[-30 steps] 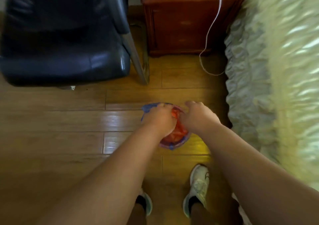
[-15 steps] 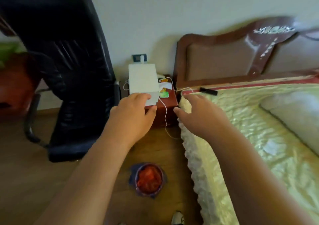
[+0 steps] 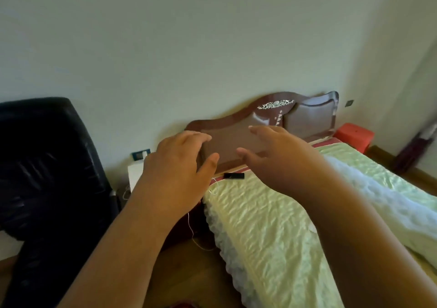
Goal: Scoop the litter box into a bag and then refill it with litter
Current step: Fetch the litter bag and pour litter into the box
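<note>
My left hand (image 3: 175, 166) and my right hand (image 3: 279, 156) are raised in front of me in the air, fingers spread and relaxed, holding nothing. They hover above the head end of a bed, in front of its dark wooden headboard (image 3: 307, 118). No litter box, scoop or litter is in view. A sliver of red (image 3: 182, 305) shows at the very bottom edge, where the bag on the floor was; I cannot make out more of it.
A bed with a pale green quilt (image 3: 272, 225) fills the right. A black office chair (image 3: 47, 177) stands at the left. Between them sits a white box (image 3: 135, 173) on a nightstand, with a white cable (image 3: 191, 227) hanging down. A small black device (image 3: 234, 175) lies by the headboard. A red stool (image 3: 353, 134) stands far right.
My view has swung up from the floor to the wall and bed. Both hands let go of the red bag in its container on the floor and rose into the air, empty.
</note>
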{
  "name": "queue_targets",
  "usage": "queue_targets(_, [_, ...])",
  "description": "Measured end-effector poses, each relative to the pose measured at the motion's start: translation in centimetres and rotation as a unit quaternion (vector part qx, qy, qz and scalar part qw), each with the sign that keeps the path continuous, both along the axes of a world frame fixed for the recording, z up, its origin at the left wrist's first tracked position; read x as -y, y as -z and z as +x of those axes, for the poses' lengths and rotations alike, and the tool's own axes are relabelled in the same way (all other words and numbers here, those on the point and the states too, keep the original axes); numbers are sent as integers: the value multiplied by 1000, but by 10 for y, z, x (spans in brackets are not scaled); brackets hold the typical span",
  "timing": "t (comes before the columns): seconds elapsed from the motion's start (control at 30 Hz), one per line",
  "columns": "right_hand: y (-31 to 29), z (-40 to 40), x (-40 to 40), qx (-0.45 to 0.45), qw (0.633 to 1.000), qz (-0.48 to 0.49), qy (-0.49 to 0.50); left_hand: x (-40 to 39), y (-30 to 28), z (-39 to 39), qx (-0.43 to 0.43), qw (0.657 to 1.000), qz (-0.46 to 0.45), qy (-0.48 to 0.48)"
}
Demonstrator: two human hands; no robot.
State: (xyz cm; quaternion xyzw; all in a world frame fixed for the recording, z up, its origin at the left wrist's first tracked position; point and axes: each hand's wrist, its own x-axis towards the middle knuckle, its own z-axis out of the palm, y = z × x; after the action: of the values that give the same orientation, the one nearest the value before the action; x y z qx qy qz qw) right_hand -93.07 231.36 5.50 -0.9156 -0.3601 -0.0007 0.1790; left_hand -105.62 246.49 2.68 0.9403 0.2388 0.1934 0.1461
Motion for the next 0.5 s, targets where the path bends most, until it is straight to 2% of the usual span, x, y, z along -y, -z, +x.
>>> queue_targets(0.27, [-1, -41, 24, 5, 990, 8, 138, -20, -9, 3, 11, 988, -9, 153])
queue_targets(0.5, [1, -108, 36, -6, 962, -5, 274, -23, -3, -8, -14, 961, -2, 275])
